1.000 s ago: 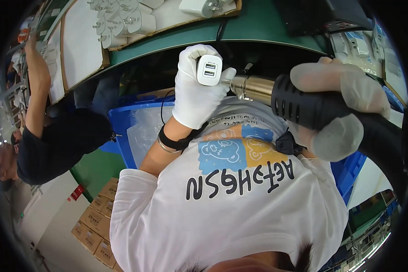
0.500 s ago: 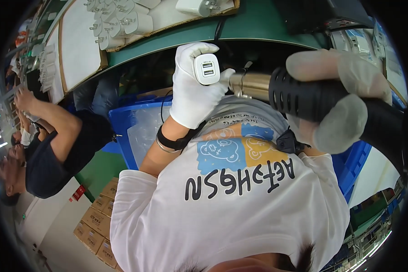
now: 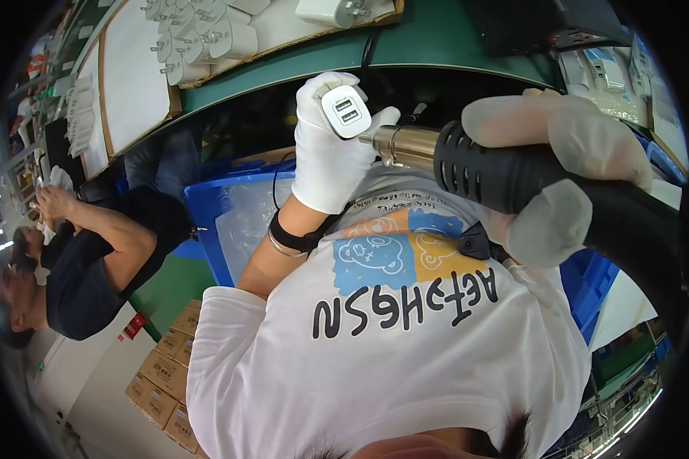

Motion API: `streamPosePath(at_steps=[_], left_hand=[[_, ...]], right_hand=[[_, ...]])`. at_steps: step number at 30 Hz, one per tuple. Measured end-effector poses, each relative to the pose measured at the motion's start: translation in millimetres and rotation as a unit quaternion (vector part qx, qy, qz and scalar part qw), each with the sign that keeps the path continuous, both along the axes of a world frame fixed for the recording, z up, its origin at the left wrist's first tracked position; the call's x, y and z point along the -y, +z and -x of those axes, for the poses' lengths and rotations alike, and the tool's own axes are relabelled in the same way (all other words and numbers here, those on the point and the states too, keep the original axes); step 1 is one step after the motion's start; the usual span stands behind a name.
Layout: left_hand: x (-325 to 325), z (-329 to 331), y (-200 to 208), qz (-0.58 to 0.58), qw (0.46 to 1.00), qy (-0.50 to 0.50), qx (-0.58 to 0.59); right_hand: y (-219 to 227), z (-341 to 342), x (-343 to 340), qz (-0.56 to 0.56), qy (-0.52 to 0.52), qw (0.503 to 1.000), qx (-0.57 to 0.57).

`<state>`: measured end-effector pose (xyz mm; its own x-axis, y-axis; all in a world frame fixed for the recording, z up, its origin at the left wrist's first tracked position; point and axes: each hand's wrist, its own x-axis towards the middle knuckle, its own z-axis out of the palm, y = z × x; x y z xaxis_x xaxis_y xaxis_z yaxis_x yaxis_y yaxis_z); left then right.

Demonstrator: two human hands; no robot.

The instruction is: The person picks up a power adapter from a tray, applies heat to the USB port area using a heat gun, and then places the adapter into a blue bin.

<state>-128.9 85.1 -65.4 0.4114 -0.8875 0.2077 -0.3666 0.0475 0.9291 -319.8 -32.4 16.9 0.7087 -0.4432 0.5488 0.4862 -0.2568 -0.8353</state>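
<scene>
My left hand (image 3: 328,157), in a white glove, is closed round a white USB charger (image 3: 346,112). The charger's end with two USB ports faces up toward me. From the right, my right hand (image 3: 559,164), with pale covers on its fingers, grips the black handle of a hot-air gun (image 3: 486,164). The gun's metal nozzle points left, and its tip is close beside the lower right edge of the charger. Whether the tip touches the charger I cannot tell.
Several white chargers with prongs (image 3: 207,38) stand in a cardboard tray (image 3: 283,34) on the green bench (image 3: 436,57). Blue bins (image 3: 207,229) flank my lap. A co-worker in dark clothes (image 3: 103,275) sits at left, near stacked cartons (image 3: 164,371). A black device (image 3: 551,27) stands at back right.
The charger has tilted and shifted slightly up and left in my left hand. My right hand has brought the hot-air gun a little to the left. The co-worker's hands have moved.
</scene>
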Motion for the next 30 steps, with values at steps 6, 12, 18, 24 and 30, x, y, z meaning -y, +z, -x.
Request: streamPosePath(at_steps=[6,12,18,24,30], left_hand=[[-3.0,-4.5,-5.4,-0.005,1.000,-0.024,0.014],[-2.8,-5.8,-12.2,0.004,1.000,-0.020,0.023],[-3.3,-6.4,-8.3,-0.004,0.998,-0.030,0.046],[-3.1,-7.3,-11.8,0.001,0.999,-0.027,0.041],[-4.0,-4.8,-8.8,-0.019,1.000,-0.023,0.008]], right_hand=[[-9.6,-5.3,-0.8,-0.066,0.022,0.995,0.070],[-1.4,-9.7,-6.3,-0.118,0.012,0.992,0.035],[2.5,-3.0,-3.0,-0.178,-0.008,0.983,-0.035],[12.9,-3.6,-8.5,-0.237,-0.028,0.966,-0.103],[17.4,7.1,-7.8,-0.293,-0.044,0.940,-0.171]])
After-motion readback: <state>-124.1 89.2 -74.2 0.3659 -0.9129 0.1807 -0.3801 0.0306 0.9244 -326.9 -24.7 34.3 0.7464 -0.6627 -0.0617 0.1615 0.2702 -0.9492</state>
